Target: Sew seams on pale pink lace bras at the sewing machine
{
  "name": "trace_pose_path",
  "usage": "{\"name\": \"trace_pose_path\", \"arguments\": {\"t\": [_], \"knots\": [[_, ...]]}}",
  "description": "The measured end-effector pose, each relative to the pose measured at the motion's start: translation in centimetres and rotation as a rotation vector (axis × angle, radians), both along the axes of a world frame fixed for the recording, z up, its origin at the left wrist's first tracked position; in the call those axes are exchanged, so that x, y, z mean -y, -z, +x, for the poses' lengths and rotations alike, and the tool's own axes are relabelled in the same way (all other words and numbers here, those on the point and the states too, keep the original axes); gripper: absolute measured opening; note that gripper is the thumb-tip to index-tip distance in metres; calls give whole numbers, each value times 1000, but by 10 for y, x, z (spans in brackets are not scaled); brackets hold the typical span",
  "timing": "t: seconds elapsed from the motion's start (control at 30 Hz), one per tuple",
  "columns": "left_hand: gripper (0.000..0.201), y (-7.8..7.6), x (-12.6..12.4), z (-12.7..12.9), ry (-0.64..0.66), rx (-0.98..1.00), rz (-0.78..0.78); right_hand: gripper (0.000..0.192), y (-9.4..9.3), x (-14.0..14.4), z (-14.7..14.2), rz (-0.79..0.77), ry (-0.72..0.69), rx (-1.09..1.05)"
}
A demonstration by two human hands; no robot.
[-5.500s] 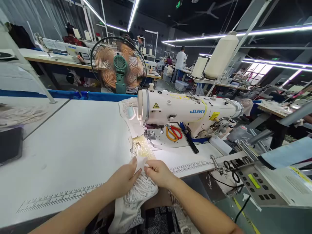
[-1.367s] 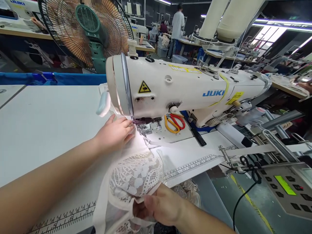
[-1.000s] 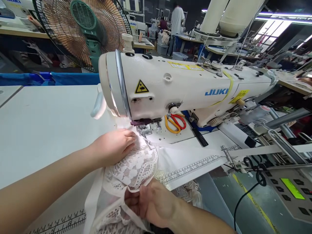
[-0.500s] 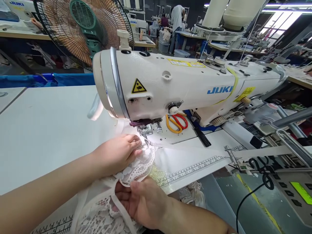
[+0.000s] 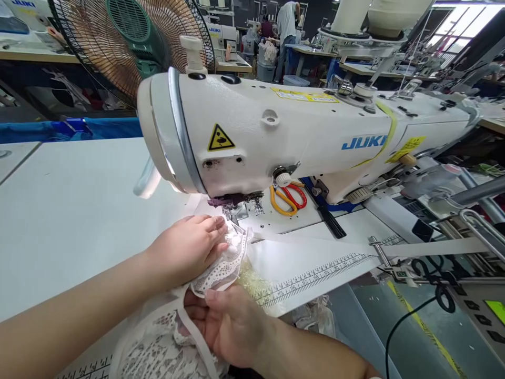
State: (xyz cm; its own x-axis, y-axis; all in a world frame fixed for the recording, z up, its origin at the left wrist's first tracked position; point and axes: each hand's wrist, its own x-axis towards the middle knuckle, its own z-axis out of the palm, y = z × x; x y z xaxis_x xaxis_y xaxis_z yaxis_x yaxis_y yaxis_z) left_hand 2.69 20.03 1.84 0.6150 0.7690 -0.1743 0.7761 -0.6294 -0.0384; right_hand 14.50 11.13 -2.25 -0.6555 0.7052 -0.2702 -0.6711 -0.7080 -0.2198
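Observation:
White lace fabric point(image 5: 223, 273) with a narrow smooth edging runs from under the presser foot point(image 5: 232, 211) of a white JUKI sewing machine point(image 5: 252, 131) down towards me. My left hand point(image 5: 189, 245) presses its bent, close-set fingers on the lace just in front of the foot. Lower and to the right, my right hand point(image 5: 232, 326) pinches the edging between thumb and fingers, palm partly turned up. A larger patterned lace part point(image 5: 158, 342) hangs below, towards the bottom edge. A white elastic-like band point(image 5: 327, 246) stretches from the right towards the foot. The needle point is hard to make out.
Red-and-yellow handled scissors point(image 5: 288, 200) and a black-handled tool point(image 5: 333, 223) lie under the machine arm. Pale yellow thread scraps point(image 5: 252, 284) sit beside the printed ruler point(image 5: 315, 276). A metal band guide point(image 5: 379, 252) stands right. A fan point(image 5: 134, 42) and two people are beyond.
The lace has advanced slightly towards the presser foot, and less of it shows between my hands. My right hand has shifted a little left and up. The camera view has moved slightly.

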Motion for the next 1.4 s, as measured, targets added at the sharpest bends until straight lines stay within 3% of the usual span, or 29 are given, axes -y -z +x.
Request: {"name": "trace_pose_path", "arguments": {"t": [0.17,0.4,0.63,0.8,0.9,1.0,1.07,1.1,1.17,1.2,1.23,1.33,1.4], "knots": [[45,1,5,4,43,0,145,46,4,1,-2,47,-3,-13],[32,-2,7,8,-11,-46,244,43,4,1,-4,193,18,-41],[39,17,-4,-1,77,-67,326,41,3,0,-4,266,30,-9],[42,15,-9,-2,163,-177,347,41,1,-2,-4,307,47,-12],[38,12,-10,-7,225,-173,357,46,0,0,-3,330,31,13],[40,11,-9,-16,237,-42,304,63,-3,2,12,380,-83,239],[32,11,-5,-21,207,46,247,70,-10,-1,34,562,-210,556],[26,11,-1,-23,198,66,228,67,-15,-6,47,741,-270,759],[22,12,8,-25,216,90,225,43,-26,-21,70,1065,-105,1216],[24,13,13,-25,241,110,232,44,-31,-31,79,1218,4,1420],[27,15,19,-25,269,134,236,51,-35,-41,84,1344,26,1563],[36,27,36,-26,350,231,249,63,-39,-63,85,1635,-144,1786],[40,35,45,-27,380,282,237,57,-36,-69,80,1803,-274,1856]]}}
